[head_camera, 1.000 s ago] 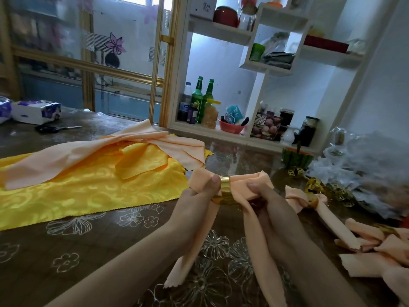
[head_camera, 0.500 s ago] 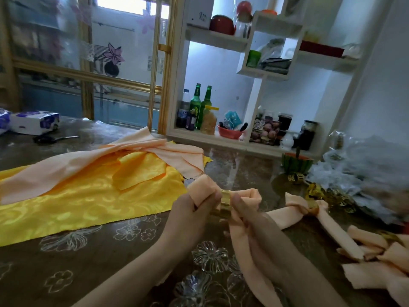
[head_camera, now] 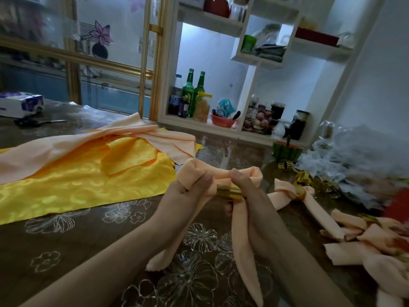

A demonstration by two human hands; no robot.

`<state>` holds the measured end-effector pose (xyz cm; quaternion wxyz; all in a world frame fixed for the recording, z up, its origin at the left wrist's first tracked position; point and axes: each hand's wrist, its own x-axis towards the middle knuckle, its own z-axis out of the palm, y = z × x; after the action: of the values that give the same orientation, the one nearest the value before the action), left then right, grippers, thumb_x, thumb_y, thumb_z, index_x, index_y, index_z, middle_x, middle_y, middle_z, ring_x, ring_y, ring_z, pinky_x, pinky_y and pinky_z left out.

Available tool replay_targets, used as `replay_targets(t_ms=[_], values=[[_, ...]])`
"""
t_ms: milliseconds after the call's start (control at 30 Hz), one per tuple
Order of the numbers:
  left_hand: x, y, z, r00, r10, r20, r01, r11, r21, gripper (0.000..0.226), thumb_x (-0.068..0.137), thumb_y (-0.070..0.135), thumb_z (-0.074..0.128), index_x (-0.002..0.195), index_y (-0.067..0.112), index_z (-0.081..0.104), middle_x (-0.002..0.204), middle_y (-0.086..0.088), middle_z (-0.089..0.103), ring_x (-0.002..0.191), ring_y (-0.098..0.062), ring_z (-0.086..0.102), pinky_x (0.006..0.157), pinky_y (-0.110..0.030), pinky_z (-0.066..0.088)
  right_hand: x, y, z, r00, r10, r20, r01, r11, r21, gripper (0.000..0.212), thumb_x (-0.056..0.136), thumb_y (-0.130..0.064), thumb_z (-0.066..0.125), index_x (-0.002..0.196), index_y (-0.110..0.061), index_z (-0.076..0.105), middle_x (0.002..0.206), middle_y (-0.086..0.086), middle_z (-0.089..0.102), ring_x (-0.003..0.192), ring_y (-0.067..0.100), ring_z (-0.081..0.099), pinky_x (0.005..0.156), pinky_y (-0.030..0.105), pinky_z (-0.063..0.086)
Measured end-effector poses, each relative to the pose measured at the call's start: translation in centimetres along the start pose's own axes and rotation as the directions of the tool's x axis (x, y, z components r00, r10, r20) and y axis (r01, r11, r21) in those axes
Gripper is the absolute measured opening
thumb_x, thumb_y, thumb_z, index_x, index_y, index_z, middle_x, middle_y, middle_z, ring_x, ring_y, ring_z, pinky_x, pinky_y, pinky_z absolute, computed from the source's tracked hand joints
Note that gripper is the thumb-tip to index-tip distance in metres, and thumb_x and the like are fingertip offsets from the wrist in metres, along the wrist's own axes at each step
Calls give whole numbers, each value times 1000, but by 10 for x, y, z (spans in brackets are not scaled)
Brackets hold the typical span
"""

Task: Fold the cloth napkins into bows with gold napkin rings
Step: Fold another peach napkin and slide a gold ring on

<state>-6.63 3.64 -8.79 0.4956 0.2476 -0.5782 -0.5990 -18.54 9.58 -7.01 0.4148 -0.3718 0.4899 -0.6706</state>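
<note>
A peach napkin (head_camera: 244,235) is held above the table, threaded through a gold napkin ring (head_camera: 228,192). My left hand (head_camera: 188,196) pinches the napkin's left loop. Fingers and thumb of my right hand (head_camera: 247,196) grip the ring and the right loop. Two tails hang down toward the table. A finished peach bow (head_camera: 287,193) with a gold ring lies to the right. More finished bows (head_camera: 365,242) lie at the right edge. Loose gold rings (head_camera: 285,165) sit beyond them.
A yellow cloth (head_camera: 77,185) with unfolded peach napkins (head_camera: 66,147) on it covers the table's left. Scissors (head_camera: 33,122) and a tissue pack (head_camera: 20,105) lie far left. Crumpled plastic bags (head_camera: 358,165) sit at the right. A shelf with bottles (head_camera: 192,94) stands behind.
The view has tilted up slightly. Both hands have lowered a little, and the ring has turned so its band faces me. The right loop looks fuller.
</note>
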Motion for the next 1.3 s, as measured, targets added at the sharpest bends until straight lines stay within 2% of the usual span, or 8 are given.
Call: replay_targets(t_ms=[133, 333, 567, 767, 867, 967, 1067, 1300], values=[[-2, 1, -3, 1000, 2, 25, -3, 999, 54, 20, 87, 27, 58, 72, 18, 67, 59, 5, 69, 56, -3, 63, 54, -15, 48, -1, 4, -4, 993, 121, -18, -121, 993, -9, 33, 81, -40, 62, 93, -10, 64, 63, 1, 61, 46, 8, 50, 45, 21, 40], [-1, -6, -6, 993, -38, 113, 28, 996, 86, 27, 70, 47, 58, 71, 25, 74, 78, -2, 74, 76, -16, 69, 76, -32, 52, 4, 13, -3, 983, 139, -123, -151, 984, -96, 46, 78, -57, 59, 82, -12, 64, 52, -1, 57, 42, 7, 49, 44, 22, 40], [-5, -12, 10, 970, -145, 196, 133, 989, 71, 31, 90, 37, 44, 86, 12, 62, 60, 4, 69, 55, -5, 66, 49, -14, 49, 1, 15, -2, 989, 117, -92, -125, 989, -76, 59, 83, -55, 54, 113, -5, 61, 70, 2, 63, 43, 2, 57, 40, 15, 42], [-3, -14, 6, 981, -175, 85, 170, 983, 65, 30, 93, 35, 43, 97, 10, 61, 77, -10, 72, 66, -18, 68, 57, -25, 55, 8, 14, -3, 983, 183, -4, -182, 975, -131, 42, 91, -46, 53, 114, -12, 62, 85, 4, 66, 63, 8, 62, 56, 20, 49], [0, -9, 3, 980, -200, -22, 201, 976, 89, 39, 81, 40, 55, 101, 7, 61, 89, -17, 70, 72, -22, 68, 61, -30, 56, 10, 10, -9, 989, 148, -15, -146, 950, -275, 37, 91, -37, 56, 118, -12, 57, 85, 0, 61, 74, 11, 56, 68, 26, 43], [2, -7, -2, 969, -236, -80, 244, 961, 127, 23, 87, 34, 57, 91, 12, 60, 74, -8, 72, 59, -13, 68, 50, -21, 55, 6, -3, -15, 993, 93, 65, -45, 848, -528, 35, 94, -42, 51, 113, -13, 59, 96, 2, 63, 85, 12, 58, 74, 28, 46], [15, -3, 9, 938, -341, -67, 347, 917, 194, 36, 85, 41, 56, 98, 9, 62, 66, -2, 72, 58, -14, 67, 47, -23, 52, 3, -25, -33, 990, 34, 137, 71, 719, -691, 41, 95, -46, 46, 110, -12, 63, 102, 6, 65, 94, 17, 60, 80, 30, 45], [44, -11, 98, 857, -515, 8, 502, 838, 213, 42, 92, 37, 54, 114, 1, 58, 88, -13, 71, 56, -16, 68, 41, -22, 49, 15, -45, -101, 992, -35, -124, -66, 686, -724, 42, 96, -44, 44, 113, -10, 62, 104, 8, 62, 95, 20, 56, 81, 32, 42]])
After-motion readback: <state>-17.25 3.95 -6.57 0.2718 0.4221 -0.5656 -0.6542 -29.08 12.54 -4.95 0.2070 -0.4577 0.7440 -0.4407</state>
